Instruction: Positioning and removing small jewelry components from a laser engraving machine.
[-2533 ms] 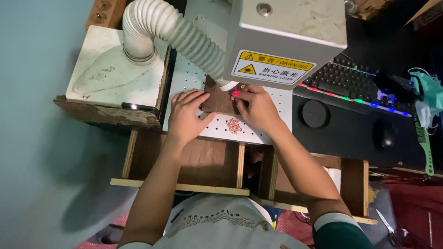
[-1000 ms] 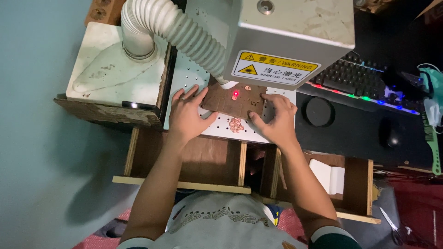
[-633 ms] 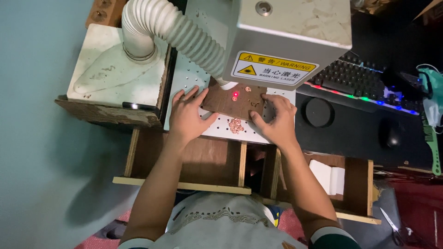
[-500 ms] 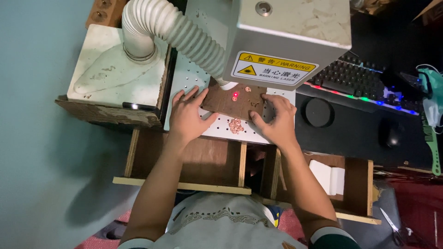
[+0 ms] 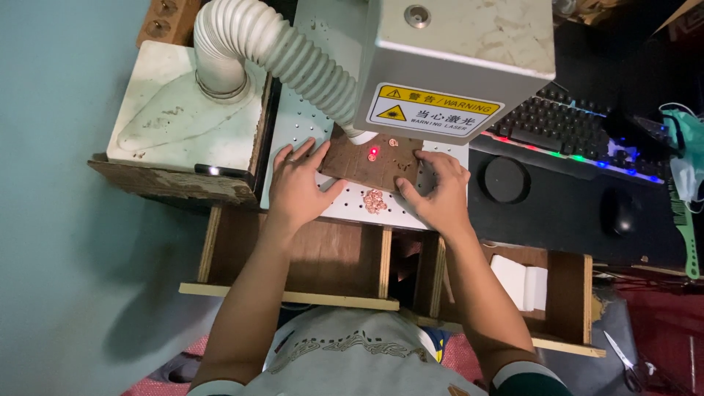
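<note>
Laser head [image 5: 458,62] hangs over brown board [image 5: 372,166], its red dot [image 5: 373,152] on the board. Left hand [image 5: 297,183] and right hand [image 5: 438,192] press flat, fingers spread, grasping nothing. Small copper pieces [image 5: 375,200] lie just below the board, seemingly not yet marked.

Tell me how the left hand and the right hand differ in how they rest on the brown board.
The left hand lies at the brown board's left edge with fingers spread, mostly over the white perforated plate. The right hand sits at the board's right edge, fingers closer together and curled. Both press flat, palms down, steadying the board under the grey machine head.
</note>
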